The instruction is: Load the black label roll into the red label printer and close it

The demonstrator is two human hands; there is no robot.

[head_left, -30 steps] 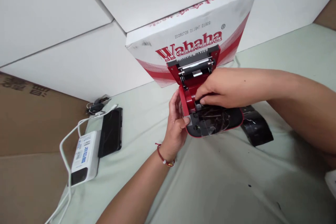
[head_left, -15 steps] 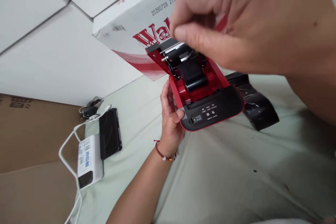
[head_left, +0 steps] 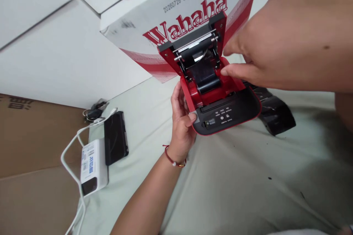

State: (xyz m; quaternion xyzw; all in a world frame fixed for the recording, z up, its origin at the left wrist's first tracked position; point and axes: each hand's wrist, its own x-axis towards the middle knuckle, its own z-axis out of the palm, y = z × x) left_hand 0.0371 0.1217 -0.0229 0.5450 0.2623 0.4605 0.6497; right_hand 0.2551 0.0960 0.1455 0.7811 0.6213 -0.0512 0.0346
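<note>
A red and black label printer (head_left: 231, 108) has its lid (head_left: 191, 33) tilted up. A black ribbon (head_left: 206, 73) runs from a roll in the lid to a roll in the red body. My left hand (head_left: 183, 117) grips the printer's left side, thumb on the front corner and fingers along the wall. My right hand (head_left: 264, 44) is at the right side near the hinge, thumb and forefinger apart. The thumb tip is at the inner right wall, the forefinger beside the lid's edge; whether they press on it I cannot tell. Its other fingers are hidden.
A white and red carton (head_left: 154, 40) stands behind the printer. Crumpled black film (head_left: 278, 115) lies on the pale green cloth (head_left: 226, 191) at right. At left are a phone (head_left: 116, 137), a white power bank (head_left: 95, 167) with a cable, keys (head_left: 95, 112) and a brown cardboard box (head_left: 35, 143).
My right hand has moved down and right from above the lid to the printer's right side, and its thumb and forefinger have parted. My left hand still holds the printer.
</note>
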